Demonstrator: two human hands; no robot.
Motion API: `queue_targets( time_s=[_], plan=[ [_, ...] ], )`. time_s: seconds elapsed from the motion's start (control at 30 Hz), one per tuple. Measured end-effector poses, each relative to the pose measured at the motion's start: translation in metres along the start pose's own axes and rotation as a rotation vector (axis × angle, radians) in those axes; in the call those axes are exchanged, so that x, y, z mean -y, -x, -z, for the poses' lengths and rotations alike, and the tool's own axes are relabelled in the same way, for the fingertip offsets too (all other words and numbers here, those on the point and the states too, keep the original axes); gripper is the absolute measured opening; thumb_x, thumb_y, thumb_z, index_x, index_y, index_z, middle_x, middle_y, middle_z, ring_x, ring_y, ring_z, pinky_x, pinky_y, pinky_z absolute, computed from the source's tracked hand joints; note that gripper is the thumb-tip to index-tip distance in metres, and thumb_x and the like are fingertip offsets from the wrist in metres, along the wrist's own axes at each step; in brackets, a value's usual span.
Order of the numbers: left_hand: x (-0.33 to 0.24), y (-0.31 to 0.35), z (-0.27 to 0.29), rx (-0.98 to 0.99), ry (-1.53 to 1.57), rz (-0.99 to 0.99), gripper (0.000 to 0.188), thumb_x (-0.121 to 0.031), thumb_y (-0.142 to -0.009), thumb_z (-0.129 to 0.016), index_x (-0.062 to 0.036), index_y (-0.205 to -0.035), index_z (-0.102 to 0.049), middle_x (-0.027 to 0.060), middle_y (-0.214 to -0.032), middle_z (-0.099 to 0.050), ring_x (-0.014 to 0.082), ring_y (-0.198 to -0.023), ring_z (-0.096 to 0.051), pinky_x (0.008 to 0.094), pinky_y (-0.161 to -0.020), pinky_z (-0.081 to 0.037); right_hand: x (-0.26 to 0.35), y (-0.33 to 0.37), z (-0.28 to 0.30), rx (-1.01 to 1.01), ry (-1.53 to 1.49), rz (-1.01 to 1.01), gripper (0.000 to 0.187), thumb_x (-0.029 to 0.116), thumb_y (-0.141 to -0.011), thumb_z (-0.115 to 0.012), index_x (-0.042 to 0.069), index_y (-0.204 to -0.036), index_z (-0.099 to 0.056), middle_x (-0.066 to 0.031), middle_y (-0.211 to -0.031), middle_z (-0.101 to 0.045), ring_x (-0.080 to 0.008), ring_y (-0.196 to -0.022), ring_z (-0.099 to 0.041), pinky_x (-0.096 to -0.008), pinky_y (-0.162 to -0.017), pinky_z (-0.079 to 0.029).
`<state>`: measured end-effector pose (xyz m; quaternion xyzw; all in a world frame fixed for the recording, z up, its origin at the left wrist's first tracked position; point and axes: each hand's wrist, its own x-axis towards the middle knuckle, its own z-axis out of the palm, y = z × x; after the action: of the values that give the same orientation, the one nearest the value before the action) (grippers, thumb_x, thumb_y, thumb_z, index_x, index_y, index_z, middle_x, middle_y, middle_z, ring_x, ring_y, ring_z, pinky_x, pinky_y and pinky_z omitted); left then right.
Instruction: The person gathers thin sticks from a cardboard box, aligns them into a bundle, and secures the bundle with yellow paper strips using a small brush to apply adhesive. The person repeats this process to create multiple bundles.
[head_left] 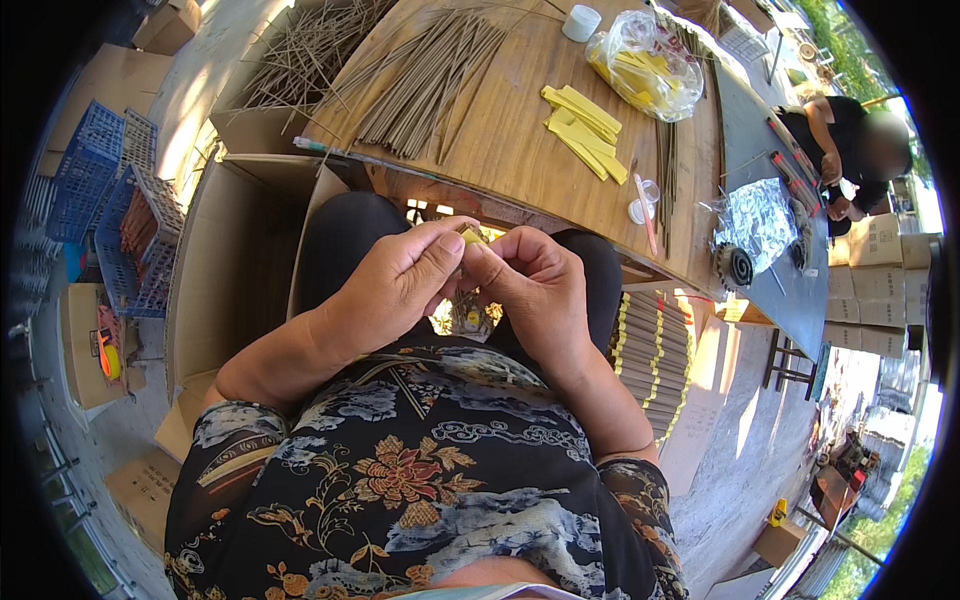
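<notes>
Close together above my lap, my left hand [408,268] and my right hand [532,285] pinch a small yellow strip [471,237] between thumbs and fingers. Something brownish shows at the strip's edge, but my fingers hide most of it. On the wooden table [505,120] ahead lies a fanned pile of thin brown sticks [425,95]. Flat yellow strips [585,130] are stacked to its right. Behind them sits a clear plastic bag [645,65] with more yellow strips inside.
An open cardboard box [235,260] stands at my left, with blue crates [130,240] beyond. Yellow-banded stick bundles [650,365] lie low at my right. A small clear cup [643,205] and a white jar [580,23] stand on the table. Another person [850,145] works at the far right.
</notes>
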<state>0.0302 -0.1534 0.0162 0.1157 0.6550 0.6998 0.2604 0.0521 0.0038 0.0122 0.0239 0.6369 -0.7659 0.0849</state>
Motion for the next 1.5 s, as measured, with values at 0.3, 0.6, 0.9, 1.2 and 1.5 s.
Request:
queue_targets(
  time_s=[0.3, 0.6, 0.9, 1.2, 1.5],
  plan=[
    [0.002, -0.001, -0.001, 0.021, 0.089, 0.048, 0.036, -0.024, -0.095, -0.035, 0.0038, -0.117, -0.045, 0.0022, -0.074, -0.052, 0.0030, -0.055, -0.042, 0.0148, -0.044, -0.034, 0.002, 0.000, 0.008, 0.066, -0.065, -0.093, 0.025, 0.024, -0.082, -0.062, 0.001, -0.076, -0.054, -0.0024, -0.063, -0.057, -0.0061, -0.055, -0.052, -0.0175, -0.049, -0.041],
    [-0.002, -0.002, -0.004, 0.026, 0.043, 0.045, 0.036, -0.024, -0.095, -0.035, 0.0036, -0.116, -0.045, 0.0016, -0.074, -0.051, 0.0023, -0.056, -0.042, 0.0143, -0.044, -0.034, 0.003, 0.003, 0.012, 0.093, -0.080, -0.092, 0.025, 0.024, -0.083, -0.061, 0.001, -0.077, -0.054, -0.0029, -0.064, -0.057, -0.0062, -0.055, -0.053, -0.0181, -0.048, -0.042],
    [-0.003, -0.003, -0.005, 0.037, 0.073, 0.070, 0.036, -0.025, -0.095, -0.035, 0.0027, -0.115, -0.046, 0.0007, -0.068, -0.048, 0.0029, -0.054, -0.040, 0.0148, -0.044, -0.033, 0.004, 0.005, 0.012, 0.066, 0.028, -0.015, 0.024, 0.021, -0.084, -0.060, -0.001, -0.077, -0.054, -0.0021, -0.068, -0.057, -0.0055, -0.060, -0.053, -0.0187, -0.052, -0.044],
    [0.000, -0.004, -0.005, 0.020, 0.025, 0.048, 0.036, -0.025, -0.095, -0.035, 0.0019, -0.116, -0.045, 0.0010, -0.066, -0.047, 0.0030, -0.052, -0.038, 0.0152, -0.044, -0.032, 0.000, 0.003, 0.012, 0.061, 0.056, 0.027, 0.022, 0.020, -0.084, -0.060, 0.000, -0.078, -0.054, -0.0010, -0.067, -0.056, -0.0054, -0.060, -0.052, -0.0190, -0.053, -0.043],
    [-0.002, 0.000, -0.012, -0.063, -0.200, -0.056, 0.037, -0.026, -0.095, -0.034, 0.0002, -0.121, -0.043, 0.0007, -0.065, -0.045, 0.0036, -0.053, -0.038, 0.0158, -0.048, -0.033, -0.015, -0.009, 0.022, -0.207, 0.491, 0.396, 0.029, 0.023, -0.073, -0.071, 0.001, -0.077, -0.054, -0.0012, -0.068, -0.055, -0.0072, -0.062, -0.049, -0.0200, -0.056, -0.042]
  ],
)
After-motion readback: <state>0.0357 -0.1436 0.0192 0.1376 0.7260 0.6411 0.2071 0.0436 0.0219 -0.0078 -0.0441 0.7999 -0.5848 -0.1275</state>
